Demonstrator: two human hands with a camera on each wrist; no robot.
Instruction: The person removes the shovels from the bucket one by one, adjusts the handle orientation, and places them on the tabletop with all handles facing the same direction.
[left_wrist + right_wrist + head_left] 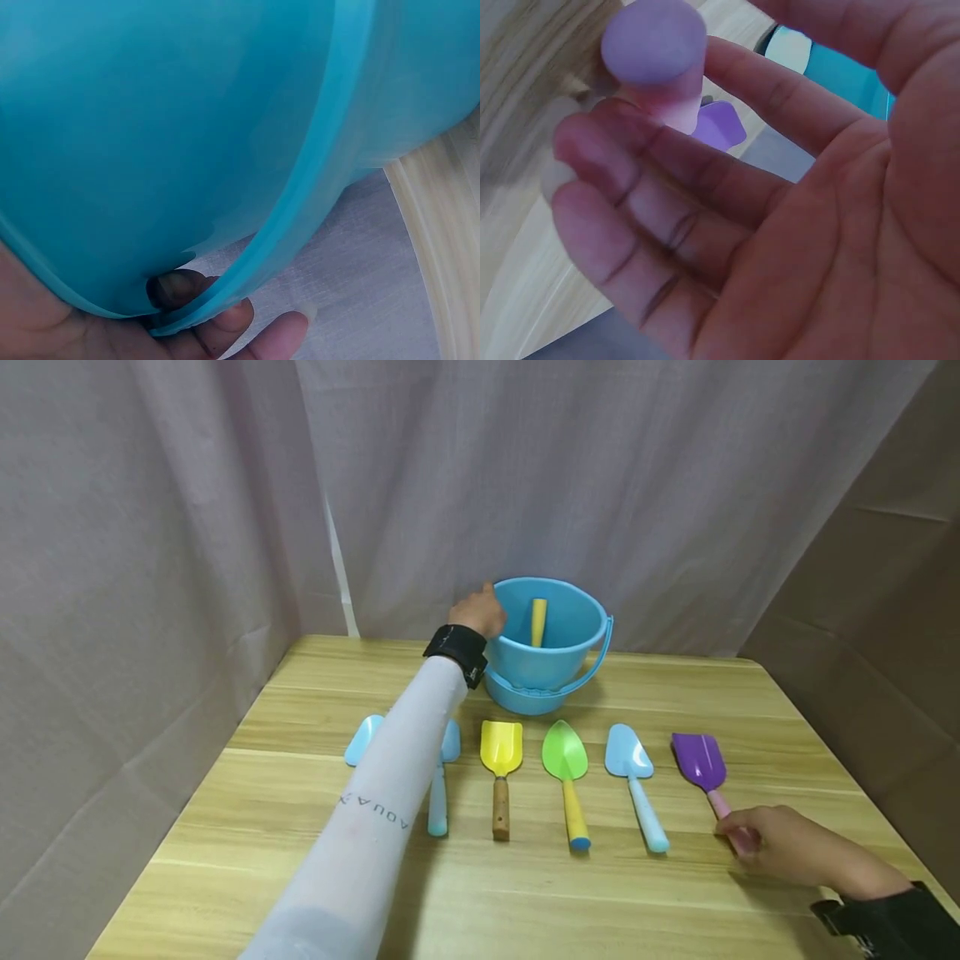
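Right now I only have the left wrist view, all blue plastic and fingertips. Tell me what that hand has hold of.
Observer: The left hand grips the rim of a blue bucket at the far side of the wooden table.
Operator: Report what is inside it.
Observer: A yellow handle stands up in the bucket.
Operator: Now give me the other hand.
Observer: The right hand rests at the pink handle end of a purple shovel, fingers loosely round it.
Operator: List what lies beside that one.
Observer: A light blue shovel, a green shovel and a yellow shovel, in a row.
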